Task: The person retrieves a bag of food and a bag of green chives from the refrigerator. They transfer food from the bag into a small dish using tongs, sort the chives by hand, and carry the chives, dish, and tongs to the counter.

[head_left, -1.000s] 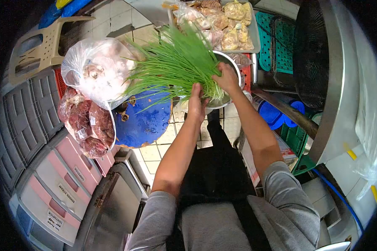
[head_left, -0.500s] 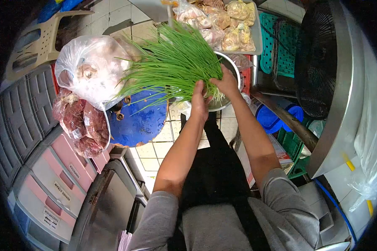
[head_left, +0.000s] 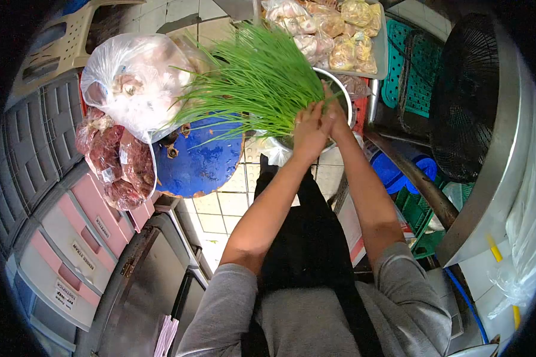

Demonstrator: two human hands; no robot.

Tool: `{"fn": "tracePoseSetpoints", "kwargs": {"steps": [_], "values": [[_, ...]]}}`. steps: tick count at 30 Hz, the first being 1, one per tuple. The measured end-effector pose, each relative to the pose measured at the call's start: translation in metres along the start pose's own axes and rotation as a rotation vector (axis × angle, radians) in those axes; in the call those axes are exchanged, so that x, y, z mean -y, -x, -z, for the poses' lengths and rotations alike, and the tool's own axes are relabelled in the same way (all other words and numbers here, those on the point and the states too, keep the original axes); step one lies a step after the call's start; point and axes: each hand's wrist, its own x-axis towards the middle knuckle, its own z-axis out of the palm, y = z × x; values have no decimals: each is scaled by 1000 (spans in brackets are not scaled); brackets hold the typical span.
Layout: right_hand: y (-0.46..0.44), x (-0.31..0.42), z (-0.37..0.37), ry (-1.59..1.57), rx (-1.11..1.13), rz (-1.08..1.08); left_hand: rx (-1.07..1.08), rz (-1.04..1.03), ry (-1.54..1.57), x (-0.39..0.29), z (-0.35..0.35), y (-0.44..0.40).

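A big bunch of long, thin green chives (head_left: 262,83) lies across both my hands, its leaf tips fanned out to the upper left. My left hand (head_left: 309,132) is closed over the near side of the root ends. Pressed against it, my right hand (head_left: 336,116) grips the same ends from the right, with part of its fingers hidden by the leaves. Directly beneath the hands is a round white tub (head_left: 347,102), and the chives cover much of its opening.
A round blue stool top (head_left: 202,163) stands left, beside a plastic bag of pale meat (head_left: 143,89) and bagged dark red meat (head_left: 122,163). A tray of bagged food (head_left: 380,56) is at the back. A black fan (head_left: 464,101) and steel edge (head_left: 488,196) are right.
My left hand has moved right and over the root ends, up against my right hand. The chives have shifted slightly right in view, along with the whole scene.
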Motion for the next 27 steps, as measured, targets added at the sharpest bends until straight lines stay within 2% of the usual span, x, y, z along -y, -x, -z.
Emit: {"fn": "tracePoseSetpoints", "kwargs": {"steps": [2, 3, 5, 6, 7, 9, 12, 13, 15, 16, 17, 18, 19, 20, 21, 22, 23, 25, 27], "values": [[-15, -15, 3, 49, -116, 21, -125, -31, 64, 0, -6, 15], [-12, 3, 7, 222, -110, -99, -187, -50, 96, 2, -8, 23], [-2, 62, 15, 569, -97, -343, -232, 114, 364, 22, -14, 39], [-19, -6, 33, 455, -96, -264, -232, 211, 546, 36, -17, 43], [-13, 13, 31, 381, -124, -296, -233, 307, 729, 45, -17, 45], [0, 47, 27, 231, -176, -358, -241, 337, 715, 58, -11, 37], [-5, 34, 33, 225, -118, -436, -253, 407, 786, 49, -4, 15], [-4, 31, 29, 185, -42, -357, -256, 433, 826, 36, 3, 7], [0, 26, 19, 105, 106, -198, -114, 370, 727, 22, 13, -4], [1, 23, 16, 423, 129, -96, -62, 345, 672, 17, 14, -10], [1, 20, 11, 212, 73, -91, -12, 320, 617, 15, 14, -17], [4, 24, -4, 0, 18, -86, 35, 196, 560, 24, 6, -24], [8, 27, -18, -213, -37, -80, 6, 162, 425, 21, 5, -23], [7, 27, -20, -117, -89, -50, -20, 127, 290, 19, 3, -20], [6, 26, -23, -19, -143, -25, -178, -83, 48, 21, -5, -15], [-2, 16, -20, 389, -188, 24, -387, -246, -227, 21, -12, -10], [-8, 7, -15, 796, -228, 71, -360, -187, -117, 25, -14, 0], [-20, -4, 1, 625, -185, -16, -306, -65, 100, 30, -12, 21], [-19, -2, 17, 435, -116, -126, -162, 229, 408, 53, -12, 38]]}}
